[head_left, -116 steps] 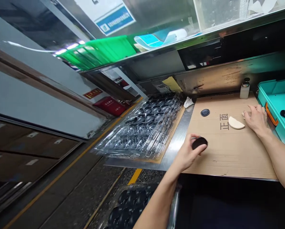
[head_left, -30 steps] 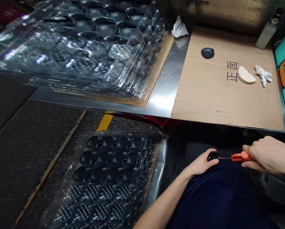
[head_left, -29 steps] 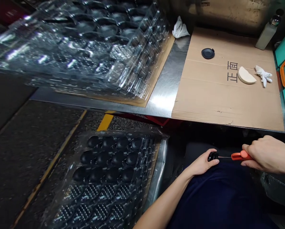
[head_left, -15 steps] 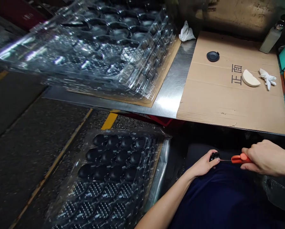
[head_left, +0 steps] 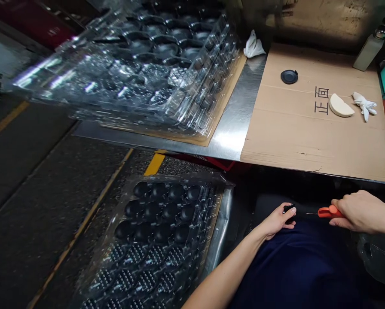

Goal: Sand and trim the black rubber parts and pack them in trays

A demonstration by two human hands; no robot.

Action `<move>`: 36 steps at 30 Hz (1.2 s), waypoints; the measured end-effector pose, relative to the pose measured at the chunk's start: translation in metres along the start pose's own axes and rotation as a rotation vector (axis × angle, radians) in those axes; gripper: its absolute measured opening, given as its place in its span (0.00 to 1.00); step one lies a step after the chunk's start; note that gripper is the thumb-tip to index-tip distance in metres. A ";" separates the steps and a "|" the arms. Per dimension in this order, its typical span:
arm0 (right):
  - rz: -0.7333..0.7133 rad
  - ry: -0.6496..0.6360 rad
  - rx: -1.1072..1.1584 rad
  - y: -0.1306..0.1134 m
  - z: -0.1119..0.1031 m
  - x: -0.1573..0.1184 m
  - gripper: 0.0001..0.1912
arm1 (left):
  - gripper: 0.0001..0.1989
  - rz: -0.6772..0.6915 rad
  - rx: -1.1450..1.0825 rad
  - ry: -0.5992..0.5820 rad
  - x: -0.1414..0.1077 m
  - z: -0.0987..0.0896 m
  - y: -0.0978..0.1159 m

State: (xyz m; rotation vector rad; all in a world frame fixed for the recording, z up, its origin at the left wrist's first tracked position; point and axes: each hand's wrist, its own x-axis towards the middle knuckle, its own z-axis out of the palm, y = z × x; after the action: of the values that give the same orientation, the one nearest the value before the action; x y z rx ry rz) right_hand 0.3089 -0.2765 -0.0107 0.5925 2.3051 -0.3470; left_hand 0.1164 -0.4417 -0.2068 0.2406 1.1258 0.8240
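Note:
Over my lap, my left hand (head_left: 275, 222) is closed around a small black plastic part (head_left: 288, 215), its thumb on top and most of the part covered by the fingers. To the right, my right hand (head_left: 358, 211) grips the orange handle of a thin-bladed tool (head_left: 324, 212). Its slim metal tip points left at the part, with a small gap between them. What kind of blade it is, I cannot make out.
On the bench's cardboard sheet (head_left: 285, 137) lie a round black lid (head_left: 289, 77), a cream half-round sponge (head_left: 340, 105) and a white cloth (head_left: 365, 105). A bottle (head_left: 369, 49) stands behind. Stacked clear trays (head_left: 166, 94) overhang the bench; a lower tray (head_left: 154, 234) holds several black parts.
The tool has drawn back to the right, so its tip is apart from the black part. My left hand has turned the part slightly. The whole view has shifted a little.

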 end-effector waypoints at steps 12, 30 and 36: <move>-0.052 -0.110 0.032 0.001 -0.022 0.010 0.21 | 0.32 0.163 0.152 0.021 0.017 0.000 -0.002; -0.046 -0.130 0.009 0.000 -0.025 0.012 0.21 | 0.39 0.150 -0.109 -0.002 0.017 0.001 0.006; -0.038 -0.148 0.000 -0.001 -0.028 0.014 0.21 | 0.37 0.130 -0.089 -0.058 0.018 0.004 0.001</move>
State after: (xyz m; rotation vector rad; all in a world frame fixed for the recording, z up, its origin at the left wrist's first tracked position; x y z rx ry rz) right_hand 0.2830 -0.2618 -0.0007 0.5066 2.1767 -0.3954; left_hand 0.1224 -0.4284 -0.2174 0.2643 1.0247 0.9742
